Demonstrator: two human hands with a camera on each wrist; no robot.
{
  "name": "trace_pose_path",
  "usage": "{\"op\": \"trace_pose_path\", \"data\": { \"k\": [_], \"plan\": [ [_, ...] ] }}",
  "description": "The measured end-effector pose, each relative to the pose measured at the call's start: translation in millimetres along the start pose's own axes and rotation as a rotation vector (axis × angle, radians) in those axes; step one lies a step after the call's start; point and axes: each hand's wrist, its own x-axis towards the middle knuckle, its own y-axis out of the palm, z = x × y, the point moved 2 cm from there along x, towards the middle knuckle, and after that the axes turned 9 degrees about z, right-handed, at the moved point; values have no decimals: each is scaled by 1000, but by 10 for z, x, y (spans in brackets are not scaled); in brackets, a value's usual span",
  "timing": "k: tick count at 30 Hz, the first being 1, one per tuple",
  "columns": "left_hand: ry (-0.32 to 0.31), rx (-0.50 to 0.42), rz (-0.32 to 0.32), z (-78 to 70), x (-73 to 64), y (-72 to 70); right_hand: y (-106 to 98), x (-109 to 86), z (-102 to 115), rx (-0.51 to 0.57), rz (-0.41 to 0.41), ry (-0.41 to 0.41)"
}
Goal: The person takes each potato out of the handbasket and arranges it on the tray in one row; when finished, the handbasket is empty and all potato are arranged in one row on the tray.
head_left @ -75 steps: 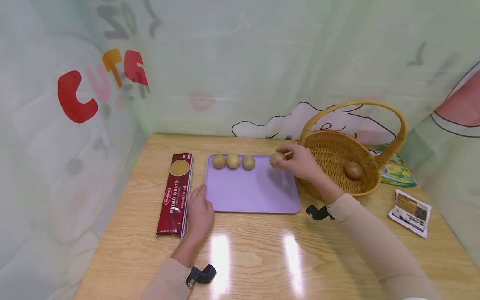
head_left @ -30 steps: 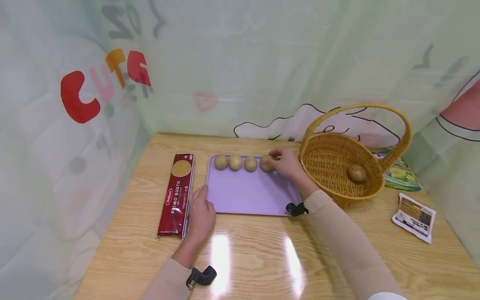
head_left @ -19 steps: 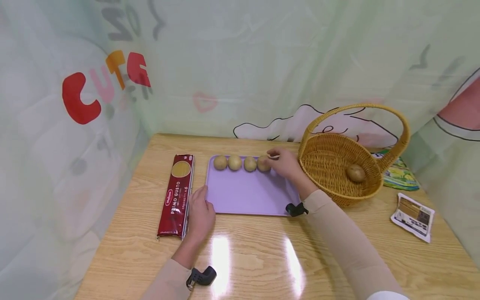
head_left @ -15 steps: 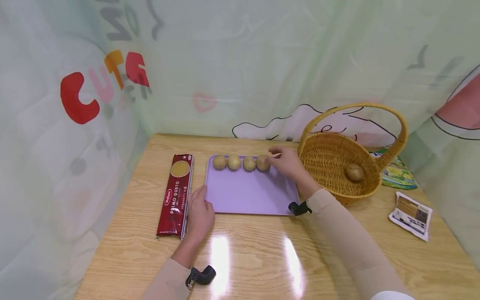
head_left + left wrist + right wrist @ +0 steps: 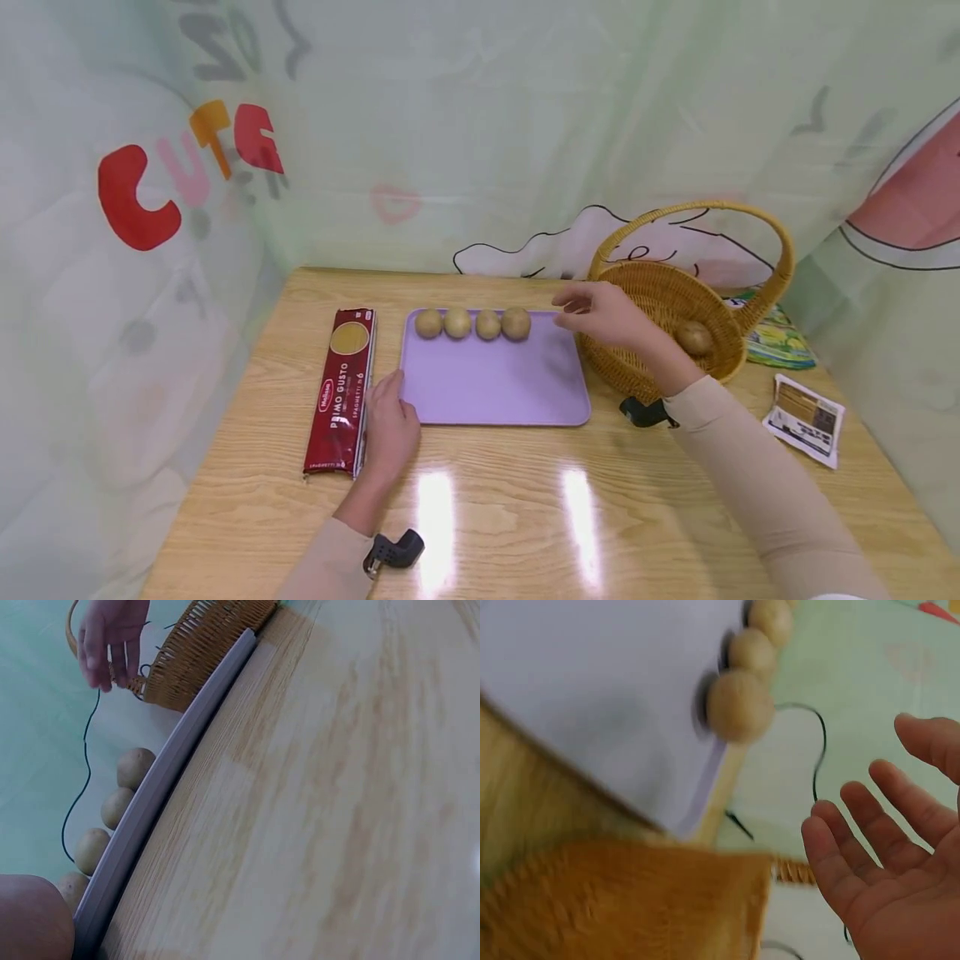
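Note:
Several round tan potatoes (image 5: 516, 324) sit side by side along the back edge of a lilac tray (image 5: 495, 392). My right hand (image 5: 603, 315) hovers over the tray's back right corner, beside the wicker basket (image 5: 637, 367). Its palm holds nothing, and the fingers (image 5: 889, 825) are spread and slightly bent in the right wrist view. My left hand (image 5: 392, 429) rests at the tray's front left corner, its fingers lying against the edge. One more potato (image 5: 693, 337) lies inside the basket. In the left wrist view, part of the left hand covers the near end of the tray.
A red spaghetti pack (image 5: 341, 392) lies just left of the left hand. Behind the basket lies a green and yellow packet (image 5: 780, 337), and a small white and brown pouch (image 5: 806, 419) is at the right. A printed curtain (image 5: 450, 125) closes off the table's back.
My right hand set its potato down at the right end of the row, slid it left against its neighbour, released it, and drew back right toward the basket. The left hand stayed put.

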Motion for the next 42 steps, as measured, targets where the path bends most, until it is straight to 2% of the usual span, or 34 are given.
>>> {"op": "trace_pose_path", "data": {
  "k": [12, 22, 31, 42],
  "plan": [
    [-29, -6, 31, -14, -4, -20, -617, -382, -345, -3, -39, 133],
    [-42, -7, 41, 0, -10, -23, -961, -410, -930, -141, 4, 252],
    [-36, -1, 31, -10, -4, -20, -1061, -496, -1234, -242, 45, 240],
    [-60, -5, 58, 1, 6, -25, -964, -502, -1562, -261, 246, 296]
  ]
}}
